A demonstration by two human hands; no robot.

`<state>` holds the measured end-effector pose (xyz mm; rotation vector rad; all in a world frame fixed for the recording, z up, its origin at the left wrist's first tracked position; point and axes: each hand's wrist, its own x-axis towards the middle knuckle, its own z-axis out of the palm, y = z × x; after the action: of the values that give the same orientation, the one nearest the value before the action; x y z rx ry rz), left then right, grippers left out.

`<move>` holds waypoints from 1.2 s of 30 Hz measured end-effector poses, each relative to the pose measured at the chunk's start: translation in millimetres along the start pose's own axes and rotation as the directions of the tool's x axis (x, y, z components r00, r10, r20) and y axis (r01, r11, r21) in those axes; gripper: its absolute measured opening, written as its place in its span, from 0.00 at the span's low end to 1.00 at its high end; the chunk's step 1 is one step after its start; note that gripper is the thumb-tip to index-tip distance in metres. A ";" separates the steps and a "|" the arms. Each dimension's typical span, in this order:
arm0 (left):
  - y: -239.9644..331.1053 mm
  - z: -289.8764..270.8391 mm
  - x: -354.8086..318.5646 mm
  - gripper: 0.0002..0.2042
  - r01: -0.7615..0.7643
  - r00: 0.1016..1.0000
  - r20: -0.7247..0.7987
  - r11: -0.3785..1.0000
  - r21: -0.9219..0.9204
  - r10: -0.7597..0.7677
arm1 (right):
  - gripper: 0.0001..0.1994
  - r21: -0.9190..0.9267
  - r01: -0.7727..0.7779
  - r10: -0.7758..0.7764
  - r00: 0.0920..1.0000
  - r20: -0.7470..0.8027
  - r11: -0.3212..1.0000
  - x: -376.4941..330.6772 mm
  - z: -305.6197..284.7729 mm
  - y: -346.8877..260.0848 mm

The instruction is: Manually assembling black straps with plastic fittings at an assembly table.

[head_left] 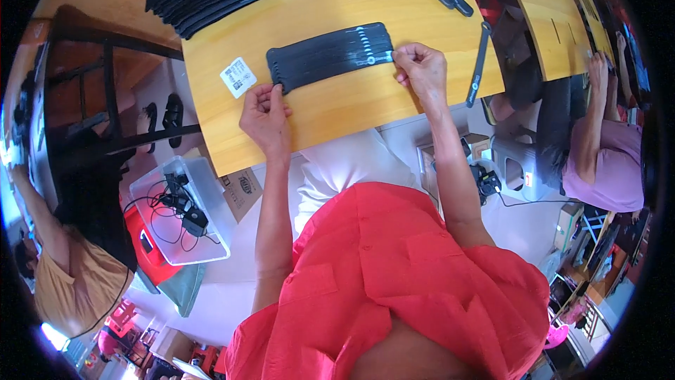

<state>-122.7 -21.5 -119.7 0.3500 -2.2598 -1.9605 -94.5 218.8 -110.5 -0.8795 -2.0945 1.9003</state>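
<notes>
— Left fingers (277, 104) busy?
— Pinching the black strap bundle (320, 59) at its near left corner; my right fingers (410, 52) pinch its right end; it lies flat on the counter (344, 106), near a white label (238, 78)

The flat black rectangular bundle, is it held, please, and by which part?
Yes: the left hand pinches the flat black bundle at its near left corner, the right hand at its right edge.

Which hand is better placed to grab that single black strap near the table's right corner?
Probably the right hand: it is at the right end of the flat black bundle, nearer the single black strap. The left hand is at the bundle's opposite end.
</notes>
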 end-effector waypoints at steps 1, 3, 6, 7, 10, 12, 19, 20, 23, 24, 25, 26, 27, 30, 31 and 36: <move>0.2 0.9 -0.6 0.04 0.003 1.000 0.009 1.000 -0.013 -0.003 | 0.05 -0.004 -0.001 0.001 1.000 -0.013 1.000 0.3 -0.9 0.2; -0.4 -0.1 0.2 0.04 0.003 1.000 0.011 1.000 -0.020 -0.002 | 0.05 -0.001 0.008 -0.008 1.000 -0.007 1.000 1.1 -0.7 0.5; -1.6 -1.1 0.2 0.03 -0.014 1.000 0.022 1.000 -0.025 0.015 | 0.05 -0.011 -0.004 0.003 1.000 -0.008 1.000 -0.2 0.8 -2.7; -0.9 -0.4 0.0 0.03 -0.012 1.000 0.015 1.000 -0.022 0.012 | 0.05 -0.011 0.000 0.000 1.000 -0.013 1.000 -0.4 0.8 -2.7; -2.2 -0.1 0.5 0.03 -0.005 1.000 0.012 1.000 -0.018 0.005 | 0.05 -0.021 0.001 -0.002 1.000 -0.019 1.000 0.7 0.2 -0.3; -2.2 -0.2 0.6 0.03 -0.002 1.000 0.017 1.000 -0.017 0.002 | 0.05 -0.030 0.000 -0.001 1.000 -0.020 1.000 1.2 0.1 0.6; 3.5 -0.1 0.0 0.03 0.002 1.000 0.008 1.000 0.014 -0.002 | 0.05 -0.025 0.007 -0.008 1.000 -0.024 1.000 0.2 1.2 0.2; 4.0 0.4 -0.3 0.03 0.010 1.000 0.003 1.000 0.016 -0.010 | 0.05 -0.022 0.009 -0.010 1.000 -0.026 1.000 0.6 0.9 0.9; 4.7 2.1 -1.3 0.03 0.002 1.000 0.000 1.000 0.018 -0.002 | 0.05 -0.032 0.009 -0.010 0.999 -0.031 0.999 0.3 0.8 0.2; 4.8 2.3 -1.5 0.03 0.003 1.000 0.003 1.000 0.017 -0.003 | 0.05 -0.032 0.008 -0.009 0.999 -0.034 0.999 0.2 1.4 1.1; 5.4 2.7 -1.4 0.03 0.000 1.000 -0.006 0.999 0.041 0.000 | 0.06 -0.027 0.020 -0.021 0.999 -0.034 0.999 0.4 1.9 1.9; 5.5 2.9 -1.2 0.04 -0.002 1.000 -0.013 0.998 0.065 0.003 | 0.06 -0.022 0.032 -0.032 0.999 -0.035 0.999 0.4 2.6 2.3; 5.0 3.1 -1.0 0.04 0.000 1.000 -0.010 0.998 0.064 0.001 | 0.06 -0.024 0.030 -0.031 0.999 -0.038 0.999 -0.1 3.7 1.7; 4.0 2.7 -1.7 0.04 -0.021 1.000 -0.017 0.998 0.055 0.022 | 0.06 -0.103 0.069 -0.075 0.995 -0.061 0.992 -2.1 5.3 1.4; 3.9 3.3 -1.0 0.04 -0.022 1.000 -0.014 0.998 0.060 0.023 | 0.06 -0.124 0.095 -0.104 0.992 -0.070 0.988 -0.1 5.4 5.1; 2.2 3.3 -0.2 0.03 -0.035 0.999 -0.010 0.997 0.065 0.035 | 0.06 -0.238 0.158 -0.183 0.979 -0.086 0.958 2.1 7.0 11.4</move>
<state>-123.4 -18.0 -118.0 0.3250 -2.3104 -1.8678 -96.3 214.0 -123.0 -0.7949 -2.2749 1.5140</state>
